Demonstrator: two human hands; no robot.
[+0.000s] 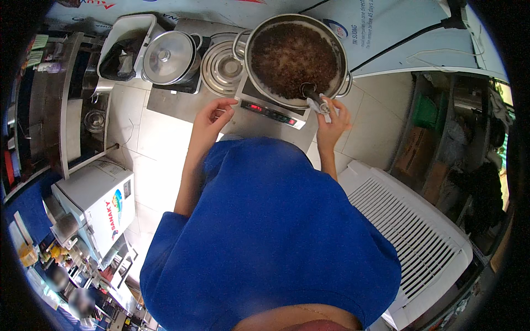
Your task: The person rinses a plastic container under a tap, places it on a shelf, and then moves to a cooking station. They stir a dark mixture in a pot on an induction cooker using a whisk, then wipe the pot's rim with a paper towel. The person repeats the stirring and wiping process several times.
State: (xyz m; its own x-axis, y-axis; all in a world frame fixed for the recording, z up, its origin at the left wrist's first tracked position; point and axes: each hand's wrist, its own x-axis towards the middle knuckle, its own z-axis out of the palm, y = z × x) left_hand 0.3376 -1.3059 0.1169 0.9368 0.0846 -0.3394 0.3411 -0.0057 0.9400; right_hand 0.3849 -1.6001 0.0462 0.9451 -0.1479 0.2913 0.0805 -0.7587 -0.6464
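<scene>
A large steel stockpot (345, 53) stands on an induction cooker (304, 121) with a lit red display. Inside is dark brown liquid (294, 56) thick with small bits, with pale foam at the rim. My right hand (337, 118), at the pot's near right rim, grips a dark-handled utensil (312, 94), perhaps a whisk. Its wire loops show over the brown contents; a white cloth or paper is bunched at the handle. My left hand (212, 122) hovers near the cooker's front left corner, fingers loosely bent and apart, with nothing in it.
Left of the pot lie a ringed steel lid (221, 68) and a smaller lidded pot (167, 58). Beyond them stands a lined bin (151, 29). A white slatted unit (408, 231) is at my right, shelving (424, 136) beyond it. A white freezer (97, 198) stands left.
</scene>
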